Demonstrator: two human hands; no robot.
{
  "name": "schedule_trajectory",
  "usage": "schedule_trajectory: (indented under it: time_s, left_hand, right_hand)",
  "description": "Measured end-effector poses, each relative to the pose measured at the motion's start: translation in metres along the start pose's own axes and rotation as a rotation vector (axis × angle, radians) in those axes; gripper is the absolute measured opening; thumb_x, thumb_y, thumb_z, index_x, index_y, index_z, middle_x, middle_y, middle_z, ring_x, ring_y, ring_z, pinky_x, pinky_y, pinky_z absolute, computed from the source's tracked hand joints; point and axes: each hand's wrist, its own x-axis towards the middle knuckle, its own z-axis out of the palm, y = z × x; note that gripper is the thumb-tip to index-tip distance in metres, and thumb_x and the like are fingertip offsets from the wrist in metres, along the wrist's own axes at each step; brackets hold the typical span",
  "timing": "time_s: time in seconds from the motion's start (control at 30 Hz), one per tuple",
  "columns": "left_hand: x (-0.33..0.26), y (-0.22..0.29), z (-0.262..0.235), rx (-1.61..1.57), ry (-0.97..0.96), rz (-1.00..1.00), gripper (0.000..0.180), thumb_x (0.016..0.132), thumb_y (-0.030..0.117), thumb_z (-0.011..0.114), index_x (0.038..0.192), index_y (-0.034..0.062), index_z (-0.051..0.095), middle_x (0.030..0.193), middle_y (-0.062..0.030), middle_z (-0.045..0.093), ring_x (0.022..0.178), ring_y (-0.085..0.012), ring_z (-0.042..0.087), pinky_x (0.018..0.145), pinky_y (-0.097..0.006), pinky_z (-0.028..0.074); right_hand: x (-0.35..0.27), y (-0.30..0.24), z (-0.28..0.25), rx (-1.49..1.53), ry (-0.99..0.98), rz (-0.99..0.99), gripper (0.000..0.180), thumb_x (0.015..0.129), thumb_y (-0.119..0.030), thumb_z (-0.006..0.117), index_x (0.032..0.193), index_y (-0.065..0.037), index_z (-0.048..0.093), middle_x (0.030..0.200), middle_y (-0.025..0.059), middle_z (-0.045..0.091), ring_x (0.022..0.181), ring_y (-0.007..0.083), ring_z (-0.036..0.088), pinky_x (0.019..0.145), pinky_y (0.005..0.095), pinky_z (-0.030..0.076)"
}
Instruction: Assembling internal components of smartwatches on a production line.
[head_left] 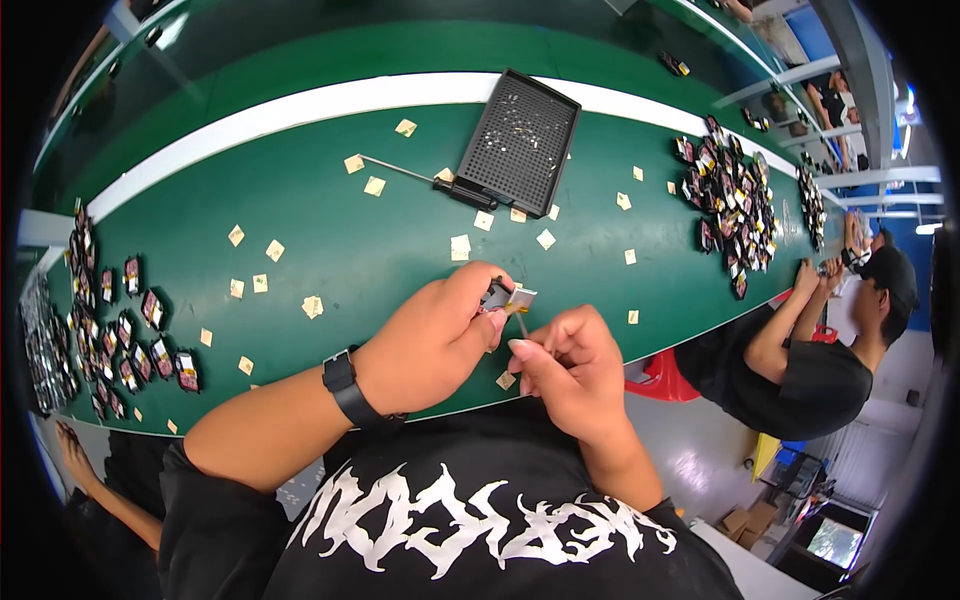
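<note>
My left hand [435,330], with a black watch band [350,387] on its wrist, is closed around a small black part. From that part a flat silver pouch [519,299] with a yellowish strip at its lower edge sticks out past my fingertips. My right hand [578,368] is just to the right, thumb and fingers pinched together at a thin strip or pin below the pouch, too small to name. The black part is mostly hidden by my left fingers. Both hands are above the near edge of the green table [400,250].
A black perforated tray [490,172] with small pale bits lies far centre, a thin metal rod [397,169] beside it. Cream paper squares [275,249] are scattered about. Small black devices are piled right [735,195] and left [162,357]. A person in black [830,370] sits at right.
</note>
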Motion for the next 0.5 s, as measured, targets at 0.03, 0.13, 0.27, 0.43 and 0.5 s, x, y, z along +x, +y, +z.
schedule_trajectory:
  time_s: [0.03,0.13,0.27,0.43,0.5]
  left_hand:
    - [0.000,0.001,-0.002,-0.048,-0.040,-0.070,0.028,0.102,0.008,0.054,0.129,0.0003,0.050,0.088,-0.0078,0.066,0.074,-0.0151,0.062,0.068,-0.032,0.050]
    - [0.000,-0.007,-0.001,0.042,-0.026,0.084,0.028,0.102,0.007,0.052,0.130,0.0009,0.050,0.083,-0.0061,0.064,0.067,-0.0122,0.058,0.062,-0.029,0.046]
    - [-0.004,-0.002,-0.005,-0.010,-0.072,0.004,0.028,0.103,0.007,0.050,0.130,0.0003,0.050,0.085,-0.0058,0.063,0.063,-0.0109,0.056,0.058,-0.028,0.045]
    - [-0.005,0.001,-0.004,-0.191,-0.092,-0.053,0.029,0.104,0.005,0.044,0.133,-0.0002,0.045,0.091,-0.0078,0.062,0.064,-0.0108,0.056,0.058,-0.029,0.048]
    - [-0.005,0.001,-0.004,-0.191,-0.091,-0.049,0.029,0.104,0.004,0.044,0.133,0.0000,0.044,0.091,-0.0077,0.062,0.064,-0.0108,0.056,0.059,-0.029,0.048]
  right_hand:
    - [0.001,-0.002,-0.001,-0.010,-0.013,0.000,0.029,0.096,-0.003,0.073,0.097,-0.008,0.044,0.072,0.0010,0.062,0.059,0.0029,0.056,0.050,0.0201,0.043]
    - [0.010,-0.007,-0.006,0.108,0.050,-0.180,0.027,0.093,0.001,0.075,0.109,-0.003,0.054,0.072,-0.0036,0.057,0.065,0.0008,0.050,0.056,0.0177,0.040]
    - [0.027,-0.019,-0.005,-0.204,0.013,-0.009,0.018,0.093,-0.002,0.075,0.109,0.002,0.068,0.074,-0.0042,0.062,0.062,-0.0013,0.045,0.055,0.0171,0.035]
    - [0.024,-0.019,-0.006,-0.047,-0.036,0.000,0.009,0.096,-0.002,0.071,0.103,0.003,0.067,0.081,-0.0009,0.070,0.065,-0.0023,0.050,0.054,0.0169,0.036]
    - [0.024,-0.024,-0.006,-0.023,-0.048,0.068,0.007,0.097,-0.002,0.071,0.101,0.002,0.067,0.082,-0.0002,0.071,0.066,-0.0025,0.051,0.055,0.0169,0.036]
